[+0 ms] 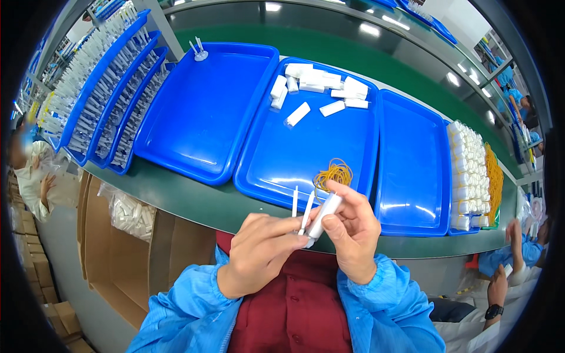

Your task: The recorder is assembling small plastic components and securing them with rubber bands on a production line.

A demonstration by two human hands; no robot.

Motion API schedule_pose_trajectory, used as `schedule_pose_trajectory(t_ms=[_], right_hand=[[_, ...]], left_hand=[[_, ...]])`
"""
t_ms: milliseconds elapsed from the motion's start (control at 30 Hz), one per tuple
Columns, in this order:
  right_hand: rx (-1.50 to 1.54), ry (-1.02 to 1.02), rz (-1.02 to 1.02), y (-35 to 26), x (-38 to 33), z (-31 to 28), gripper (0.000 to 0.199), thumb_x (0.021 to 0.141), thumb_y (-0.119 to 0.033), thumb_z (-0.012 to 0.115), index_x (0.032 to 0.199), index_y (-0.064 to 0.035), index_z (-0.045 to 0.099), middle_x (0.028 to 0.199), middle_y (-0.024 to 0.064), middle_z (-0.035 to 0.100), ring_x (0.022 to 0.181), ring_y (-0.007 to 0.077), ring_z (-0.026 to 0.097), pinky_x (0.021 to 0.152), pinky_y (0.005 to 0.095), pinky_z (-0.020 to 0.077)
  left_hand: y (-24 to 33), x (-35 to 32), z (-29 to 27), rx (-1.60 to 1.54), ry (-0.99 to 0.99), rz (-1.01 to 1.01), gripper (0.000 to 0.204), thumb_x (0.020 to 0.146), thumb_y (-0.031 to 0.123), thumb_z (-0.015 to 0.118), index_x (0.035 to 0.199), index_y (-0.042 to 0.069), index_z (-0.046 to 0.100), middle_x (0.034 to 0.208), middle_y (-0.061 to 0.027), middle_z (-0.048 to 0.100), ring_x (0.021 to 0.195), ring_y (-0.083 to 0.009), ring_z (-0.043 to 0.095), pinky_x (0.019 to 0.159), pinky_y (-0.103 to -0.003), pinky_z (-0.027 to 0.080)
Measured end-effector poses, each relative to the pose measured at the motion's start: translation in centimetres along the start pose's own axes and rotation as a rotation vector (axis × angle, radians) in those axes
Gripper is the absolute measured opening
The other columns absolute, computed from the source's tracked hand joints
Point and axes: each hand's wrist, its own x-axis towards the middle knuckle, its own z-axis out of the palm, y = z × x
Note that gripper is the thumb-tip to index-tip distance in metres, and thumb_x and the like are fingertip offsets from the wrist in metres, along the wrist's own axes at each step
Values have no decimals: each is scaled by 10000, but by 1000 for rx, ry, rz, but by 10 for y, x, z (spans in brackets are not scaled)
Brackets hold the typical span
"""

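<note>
In front of my chest, my left hand (257,253) is closed on a small pronged piece with slim white prongs (295,201) standing up from a base that the fingers mostly hide. My right hand (355,232) pinches a short white tube (325,215) between thumb and fingers. The tube leans to the right, its lower end at the pronged piece; whether it is fitted over a prong I cannot tell. Just beyond my hands, a tangle of yellow-brown rubber bands (335,172) lies in the middle blue tray (294,154). Farther back in that tray are several loose white tubes (298,114).
A left blue tray (194,117) holds one pronged piece (201,55). Stacked trays of pronged pieces (97,88) stand far left. Right are another blue tray (412,165), bundled white tubes (468,170) and more rubber bands (493,182). Cardboard boxes (120,253) stand below left; people work at both sides.
</note>
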Motion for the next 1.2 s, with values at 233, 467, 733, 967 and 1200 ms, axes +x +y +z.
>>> schedule_pose_trajectory(t_ms=[233,467,733,967,1200], right_hand=[[-1064,-78,-332,14,139,-59,281,928,-58,625,1202,1,641,1026,107,695,923,240,651,800,375,519],[-1558,-322,-493,23,174,-77,246,863,-90,677,1102,-34,661,981,112,678,942,294,613,783,391,492],[-394,-89,134,-5,96,-51,361,1065,-293,516,873,-5,618,794,-9,574,783,63,504,711,253,422],[-441,-301,28,-17,74,-47,347,1004,-236,598,719,-42,633,707,42,515,771,181,469,765,329,372],[-923,-432,-551,-36,73,-29,220,838,-132,728,680,-76,586,694,50,476,699,244,466,736,379,335]], left_hand=[[-12,-6,-4,-1,67,-102,384,758,-125,762,1071,52,628,1119,-160,737,884,-231,689,802,-347,489],[-22,-11,-9,-15,94,-238,394,771,-113,766,1114,18,622,1090,-163,741,996,-255,694,855,-356,512],[-4,10,-32,-173,-148,-189,340,749,-76,780,1069,29,737,1093,-128,750,972,-256,704,844,-353,504],[5,14,-24,-254,-256,-204,303,778,-58,761,1058,56,756,1109,-89,752,869,-219,673,798,-339,486],[7,8,-20,-66,-174,-61,352,735,-61,807,1056,41,703,1096,-115,712,899,-240,669,778,-343,527]])
